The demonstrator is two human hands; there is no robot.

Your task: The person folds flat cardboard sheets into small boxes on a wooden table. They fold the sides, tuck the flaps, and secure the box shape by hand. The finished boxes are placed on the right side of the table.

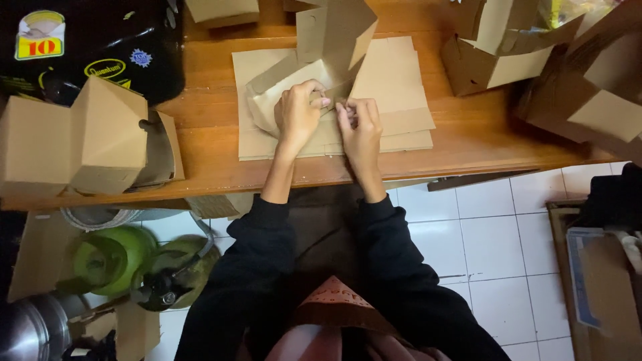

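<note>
Wooden desk (468, 144) runs across top of view, white tiled floor (488, 247) below it. Black bag w/ coloured stickers (100, 47) at far left corner of desk. Two finished brown boxes (73, 137) sit left on desk edge, more folded boxes (501, 53) piled at right. Green gas cylinder (110, 261) on floor under desk, left side.

Centre of desk: stack of flat cardboard blanks (394, 87), and on top of it the half-folded box (314, 60), one panel standing up toward the back, lower part bent toward the person.

Left hand (297, 113) is curled over the box's near flap, fingers (319, 101) closed and pressing on the cardboard. Right hand (361, 124) just beside it, fingers (348, 110) pinched on a small flap or tab at the box's front edge; exact tab is hidden by the fingers, can't tell if it's in a slot.

Judgement on doing this fold well: keep left hand bearing down so the crease stays on its score line, let right hand guide the tab in straight, not skewed. Cardboard is thin, looks likely to buckle if pushed off-line. Keep box seated on the flat stack so it doesn't slide. Hands are close, nearly touching, so short controlled moves suit best.
</note>
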